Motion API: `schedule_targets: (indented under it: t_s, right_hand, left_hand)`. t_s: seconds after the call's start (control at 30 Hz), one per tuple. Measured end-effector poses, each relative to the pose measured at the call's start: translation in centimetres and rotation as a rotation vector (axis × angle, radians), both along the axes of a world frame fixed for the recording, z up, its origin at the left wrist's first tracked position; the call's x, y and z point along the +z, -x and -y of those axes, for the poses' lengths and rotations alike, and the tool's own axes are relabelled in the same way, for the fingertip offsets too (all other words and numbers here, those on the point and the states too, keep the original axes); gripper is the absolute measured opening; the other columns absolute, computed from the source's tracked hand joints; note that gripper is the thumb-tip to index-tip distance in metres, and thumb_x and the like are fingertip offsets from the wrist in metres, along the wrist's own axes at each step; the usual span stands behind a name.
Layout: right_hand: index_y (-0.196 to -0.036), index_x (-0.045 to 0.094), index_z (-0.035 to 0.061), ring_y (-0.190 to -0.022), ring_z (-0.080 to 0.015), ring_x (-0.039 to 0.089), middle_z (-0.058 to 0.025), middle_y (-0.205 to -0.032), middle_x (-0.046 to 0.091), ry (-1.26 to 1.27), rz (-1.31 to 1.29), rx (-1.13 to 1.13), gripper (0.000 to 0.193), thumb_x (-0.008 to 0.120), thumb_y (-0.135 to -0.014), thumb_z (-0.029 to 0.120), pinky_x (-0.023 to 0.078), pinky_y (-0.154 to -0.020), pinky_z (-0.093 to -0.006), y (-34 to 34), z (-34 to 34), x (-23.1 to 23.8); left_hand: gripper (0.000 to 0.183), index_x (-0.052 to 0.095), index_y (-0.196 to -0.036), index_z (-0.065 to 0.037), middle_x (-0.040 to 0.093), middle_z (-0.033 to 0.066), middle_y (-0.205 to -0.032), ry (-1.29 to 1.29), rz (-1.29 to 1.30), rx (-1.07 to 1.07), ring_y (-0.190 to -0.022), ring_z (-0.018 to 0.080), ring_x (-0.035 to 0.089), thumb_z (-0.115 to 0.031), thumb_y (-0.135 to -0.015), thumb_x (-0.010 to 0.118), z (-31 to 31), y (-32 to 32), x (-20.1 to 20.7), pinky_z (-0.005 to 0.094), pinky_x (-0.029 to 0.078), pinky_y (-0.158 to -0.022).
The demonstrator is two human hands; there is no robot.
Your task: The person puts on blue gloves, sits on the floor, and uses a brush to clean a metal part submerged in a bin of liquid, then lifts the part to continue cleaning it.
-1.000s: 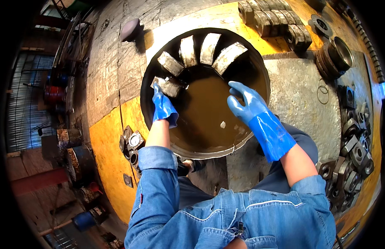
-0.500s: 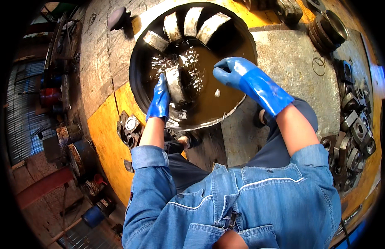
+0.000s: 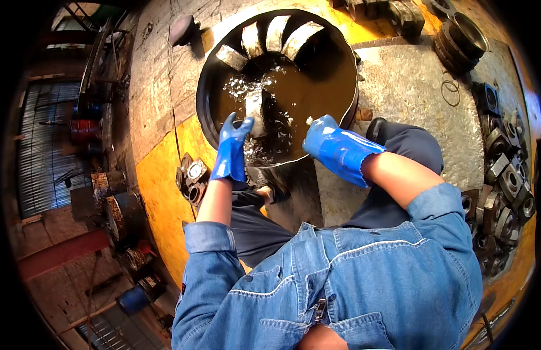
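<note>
A large round black tub holds murky brown liquid. One curved metal block stands partly in it, its pale face wet and its lower part hidden. My left hand, in a blue rubber glove, is at the block's near-left side. Its thumb and forefinger are apart with a dark gap between them, the thumb appearing to touch the block. My right hand, gloved alike, is closed at the tub's near-right rim. A small white lump shows at its fingertips. Several more curved metal blocks lean along the tub's far wall.
Several dark metal parts lie left of the tub on yellow flooring. A heap of metal parts runs along the right side. Stacked rings and two thin rings lie at the far right. Rusty cylinders stand on the left.
My right hand has come down toward the near rim, closing by the white lump that lay apart in the liquid. My left thumb and forefinger have spread beside the block. The view has shifted slightly.
</note>
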State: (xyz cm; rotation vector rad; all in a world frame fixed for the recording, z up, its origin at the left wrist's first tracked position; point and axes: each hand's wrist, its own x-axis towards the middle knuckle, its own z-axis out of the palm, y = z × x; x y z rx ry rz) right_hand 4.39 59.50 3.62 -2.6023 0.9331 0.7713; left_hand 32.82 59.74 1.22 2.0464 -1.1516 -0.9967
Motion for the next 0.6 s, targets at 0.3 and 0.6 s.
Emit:
schedule_targets:
  t_s: [0.3, 0.6]
  right_hand:
    - [-0.106, 0.086, 0.0190, -0.092, -0.0226, 0.078, -0.0015, -0.102, 0.081, -0.119, -0.091, -0.108, 0.026, 0.083, -0.080, 0.016, 0.061, -0.061, -0.0471, -1.3, 0.3, 1.2]
    - [-0.115, 0.080, 0.0250, -0.093, -0.0190, 0.077, -0.0031, -0.102, 0.081, 0.176, 0.314, -0.566, 0.020, 0.069, -0.099, 0.026, 0.061, -0.082, -0.0339, 5.7, 4.6, 4.9]
  left_hand:
    - [0.113, 0.018, -0.166, -0.003, 0.054, 0.0306, -0.153, -0.248, 0.468, -0.066, -0.136, 0.0452, 0.058, -0.046, -0.083, 0.083, 0.0, 7.9, 2.6, 0.0471, 0.047, -0.114]
    - [0.098, 0.022, -0.164, -0.008, 0.058, 0.0264, -0.147, -0.405, 0.621, 0.053, -0.130, 0.0427, 0.064, -0.050, -0.091, 0.072, 1.4, 9.3, 0.6, 0.0525, 0.053, -0.106]
